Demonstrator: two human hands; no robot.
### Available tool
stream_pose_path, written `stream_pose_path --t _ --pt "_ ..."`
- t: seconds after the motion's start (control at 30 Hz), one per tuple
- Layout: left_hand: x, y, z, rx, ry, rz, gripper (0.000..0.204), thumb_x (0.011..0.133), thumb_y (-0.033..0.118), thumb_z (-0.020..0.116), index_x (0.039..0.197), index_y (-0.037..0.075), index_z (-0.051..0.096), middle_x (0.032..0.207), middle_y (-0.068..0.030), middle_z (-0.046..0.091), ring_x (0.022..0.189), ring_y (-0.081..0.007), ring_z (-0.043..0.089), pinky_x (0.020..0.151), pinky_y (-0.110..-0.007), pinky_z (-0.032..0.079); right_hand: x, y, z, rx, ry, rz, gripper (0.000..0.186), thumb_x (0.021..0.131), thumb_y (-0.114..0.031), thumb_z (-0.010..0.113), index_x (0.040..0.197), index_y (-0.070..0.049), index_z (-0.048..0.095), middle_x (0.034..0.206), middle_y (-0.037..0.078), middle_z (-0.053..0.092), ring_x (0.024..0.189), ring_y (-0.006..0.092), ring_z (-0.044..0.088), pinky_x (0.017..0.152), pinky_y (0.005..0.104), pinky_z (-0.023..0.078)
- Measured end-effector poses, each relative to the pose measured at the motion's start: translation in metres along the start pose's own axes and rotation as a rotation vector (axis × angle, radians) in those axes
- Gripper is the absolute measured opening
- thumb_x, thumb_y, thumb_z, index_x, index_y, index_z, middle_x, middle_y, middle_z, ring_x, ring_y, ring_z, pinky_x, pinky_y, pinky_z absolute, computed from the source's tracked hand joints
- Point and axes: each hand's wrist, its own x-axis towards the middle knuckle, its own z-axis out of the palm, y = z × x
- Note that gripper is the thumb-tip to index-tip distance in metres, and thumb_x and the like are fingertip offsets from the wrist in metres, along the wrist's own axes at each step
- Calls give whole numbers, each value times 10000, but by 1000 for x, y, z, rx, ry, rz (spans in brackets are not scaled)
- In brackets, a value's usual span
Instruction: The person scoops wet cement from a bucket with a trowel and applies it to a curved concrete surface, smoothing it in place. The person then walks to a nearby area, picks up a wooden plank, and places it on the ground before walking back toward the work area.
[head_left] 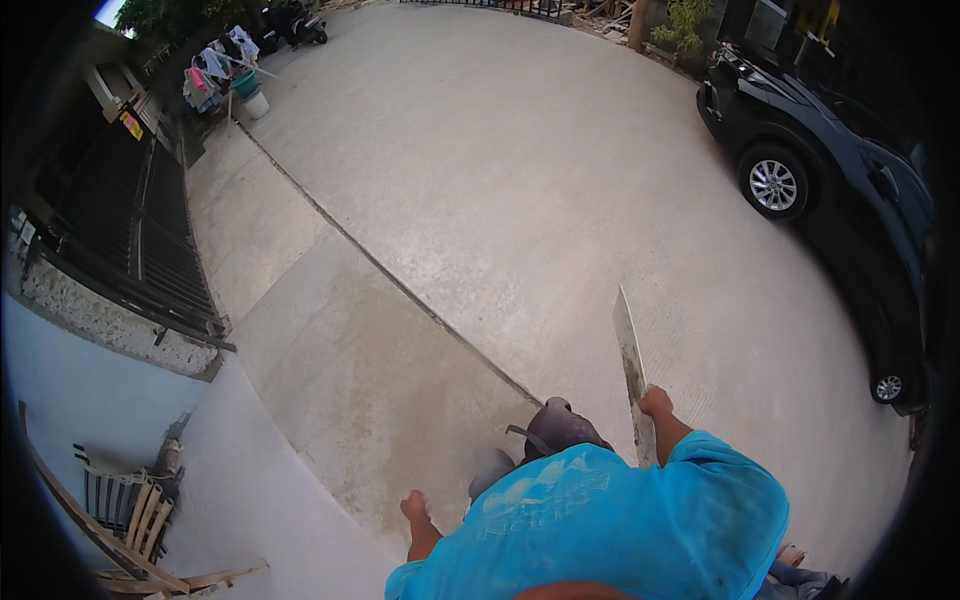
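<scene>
Hands were set well apart: the right hand (656, 402) grasped a long, thin, pale board (630, 357) at its edge, while the left hand (413, 505) hung with fingers curled inward, and whether anything lay in it could not be told. Standing on the person's right, nearly edge-on, the board looked light and fairly stiff, likely to flex if held by one end; grey-brown smears suggested slippery patches, so its edge near the middle seemed the surest hold. Its lower end was hard to follow beside the blue shirt (600, 520), and contact with the concrete floor (480, 200) was unclear. Below the chest, a dark, rumpled shape (566, 428), perhaps a knee, was only partly visible. Farther right, a dark car (830, 150) ran into the blackened rim.
</scene>
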Motion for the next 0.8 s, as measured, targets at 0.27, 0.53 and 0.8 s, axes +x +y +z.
stream_pose_path --t 0.27,0.53,0.8 --pt "97 344 185 232 -108 685 184 856 121 568 828 -44 647 725 -110 659 685 -186 645 650 -329 494 92 64 177 133 -154 -236 176 776 -187 670 645 -70 676 670 132 640 680 292 632 703 407 514" --pt "81 456 354 436 -214 194 165 845 155 548 874 55 676 876 -65 693 714 -192 673 553 -336 494 302 -80 9 123 -309 -141 243 731 -231 693 919 -81 721 1011 140 698 958 318 659 824 421 518" --pt "107 592 531 471 -290 252 205 856 152 521 929 24 664 832 -87 695 703 -224 690 484 -348 509 562 -243 -229 78 -140 109 245 729 -149 685 950 -42 702 1011 197 696 975 357 671 817 428 542"
